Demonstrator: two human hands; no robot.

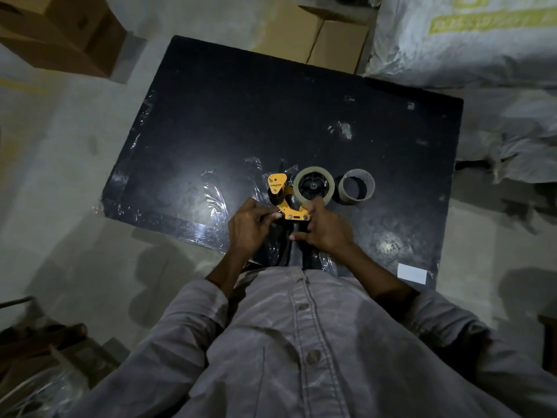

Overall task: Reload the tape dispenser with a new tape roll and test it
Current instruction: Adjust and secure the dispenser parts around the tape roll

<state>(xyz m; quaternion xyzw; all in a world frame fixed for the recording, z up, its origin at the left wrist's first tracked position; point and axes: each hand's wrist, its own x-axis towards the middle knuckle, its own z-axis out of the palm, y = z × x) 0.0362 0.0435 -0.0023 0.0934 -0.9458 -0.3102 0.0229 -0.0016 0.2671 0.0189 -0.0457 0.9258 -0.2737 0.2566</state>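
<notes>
A yellow and black tape dispenser (284,197) lies flat on a black tabletop (271,116) near its front edge. A pale tape roll (314,185) sits on the dispenser's black hub. My left hand (248,227) pinches the dispenser's yellow frame at its near left corner. My right hand (327,229) grips the black handle below the frame, with its forefinger stretched up onto the roll's near edge. An empty grey cardboard core (357,191) stands just right of the roll, apart from it.
Crumpled clear tape scraps (214,191) stick to the tabletop left of the dispenser. A white label (412,273) lies at the front right corner. Cardboard boxes (328,40) stand behind the table and at far left. White sacks (470,37) are piled at the right.
</notes>
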